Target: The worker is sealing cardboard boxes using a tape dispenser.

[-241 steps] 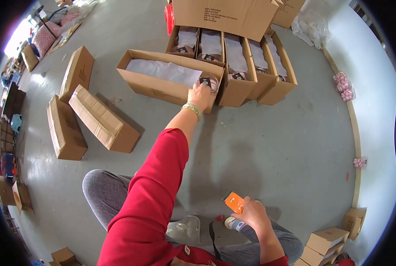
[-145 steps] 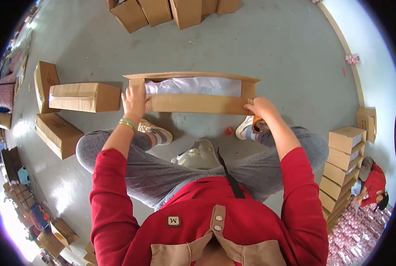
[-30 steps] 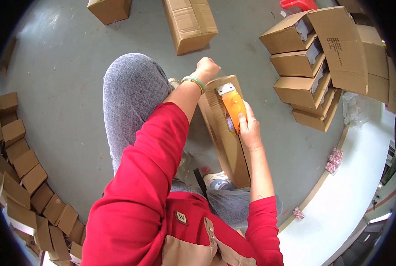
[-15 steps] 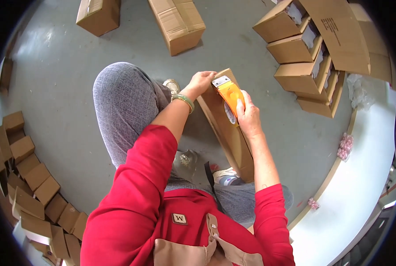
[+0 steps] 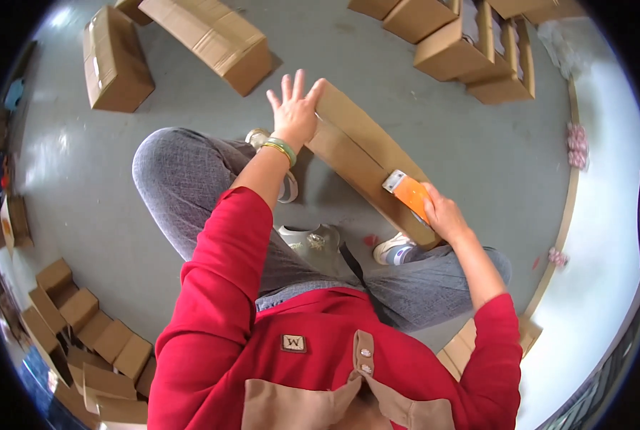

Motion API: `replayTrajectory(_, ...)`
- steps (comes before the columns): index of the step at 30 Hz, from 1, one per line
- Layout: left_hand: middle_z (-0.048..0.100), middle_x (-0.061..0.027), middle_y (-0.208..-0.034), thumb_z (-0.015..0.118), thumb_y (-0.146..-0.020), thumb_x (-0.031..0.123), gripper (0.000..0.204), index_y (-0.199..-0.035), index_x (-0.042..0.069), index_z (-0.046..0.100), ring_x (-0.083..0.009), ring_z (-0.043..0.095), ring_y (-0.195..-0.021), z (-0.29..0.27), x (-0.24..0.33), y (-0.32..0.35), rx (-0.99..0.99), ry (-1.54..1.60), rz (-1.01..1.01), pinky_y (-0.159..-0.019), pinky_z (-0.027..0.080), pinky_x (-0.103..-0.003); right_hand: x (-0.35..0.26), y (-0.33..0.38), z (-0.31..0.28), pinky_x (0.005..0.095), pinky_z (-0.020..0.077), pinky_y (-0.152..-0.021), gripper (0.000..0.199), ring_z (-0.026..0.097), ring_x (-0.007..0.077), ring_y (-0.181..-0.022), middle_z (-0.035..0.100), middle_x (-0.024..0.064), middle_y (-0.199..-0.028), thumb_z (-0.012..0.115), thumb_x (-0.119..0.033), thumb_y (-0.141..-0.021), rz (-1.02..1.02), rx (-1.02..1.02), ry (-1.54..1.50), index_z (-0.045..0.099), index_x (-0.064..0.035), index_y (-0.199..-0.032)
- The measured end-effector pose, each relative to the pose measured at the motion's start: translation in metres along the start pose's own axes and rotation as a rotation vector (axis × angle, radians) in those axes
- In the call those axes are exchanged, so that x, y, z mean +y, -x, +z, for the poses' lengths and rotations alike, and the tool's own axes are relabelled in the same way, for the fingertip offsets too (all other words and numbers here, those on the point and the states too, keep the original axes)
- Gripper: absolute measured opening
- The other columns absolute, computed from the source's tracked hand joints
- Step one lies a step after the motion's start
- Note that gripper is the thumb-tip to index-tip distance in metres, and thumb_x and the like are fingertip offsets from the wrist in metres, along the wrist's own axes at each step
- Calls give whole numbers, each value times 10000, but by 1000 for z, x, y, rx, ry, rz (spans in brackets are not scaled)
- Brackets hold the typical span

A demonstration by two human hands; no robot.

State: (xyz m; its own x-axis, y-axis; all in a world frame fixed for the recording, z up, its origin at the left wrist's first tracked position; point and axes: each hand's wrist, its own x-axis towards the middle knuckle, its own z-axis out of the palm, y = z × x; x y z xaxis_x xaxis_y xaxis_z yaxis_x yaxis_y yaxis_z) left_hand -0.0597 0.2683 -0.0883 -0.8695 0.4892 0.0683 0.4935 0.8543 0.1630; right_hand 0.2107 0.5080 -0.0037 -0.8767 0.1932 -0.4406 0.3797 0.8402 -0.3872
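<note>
A long, narrow cardboard box (image 5: 366, 154) stands in front of me, slanting from the far left to the near right beside my shoe. My left hand (image 5: 296, 115), a green bangle on its wrist, rests against the far end of the box with fingers spread. An orange tape dispenser (image 5: 410, 195) with a pale metal head is in my right hand (image 5: 445, 213). Its head lies over the top face near the closer end, by the lengthwise seam. My right fingers are wrapped round the dispenser. The tape roll is mostly hidden.
Two closed cartons stand at the far left: one carton (image 5: 116, 64) and a longer carton (image 5: 216, 39). Open cartons (image 5: 441, 54) are grouped at the far right. More open boxes (image 5: 94, 322) line the lower left. A white surface (image 5: 610, 215) runs along the right.
My right hand has drawn the tape dispenser from the box's far end toward its near end. My left fingers have spread apart. The view has shifted and the box slants more.
</note>
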Motion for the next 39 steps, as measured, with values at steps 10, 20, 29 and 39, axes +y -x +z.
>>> replayTrajectory(10,152,-230,-1508,751,-539,653,1204,-1479,158,183,-385,149,-1402,-35,104,31,-499,-343,1093,-1022,207,-678,-10,22,11,471,497,-732,345,623,388,-840,651,205,-925,446,-284,-934,44,173,-64,475,-159,-1254)
replayTrajectory(20,137,-230,-1503,771,-556,336,1108,-1478,221,167,-407,155,-1390,-30,109,47,-462,-354,965,-942,239,-746,19,61,-16,432,497,-749,786,624,339,-874,651,147,-915,744,-472,-670,3,-27,-58,412,-136,-1298)
replayTrajectory(29,122,-266,-1488,788,-474,314,1184,-1475,161,174,-452,130,-1382,-34,116,50,-473,-374,981,-946,229,-751,135,207,-7,435,510,-749,713,628,348,-837,642,141,-913,774,-316,-631,128,13,-65,444,-135,-1237)
replayTrajectory(39,111,-283,-1488,832,-501,405,1235,-1485,167,124,-450,144,-1380,-39,121,52,-476,-488,970,-968,258,-718,142,160,33,424,515,-708,622,640,321,-817,655,132,-821,768,-288,-638,323,-119,5,494,-72,-1151)
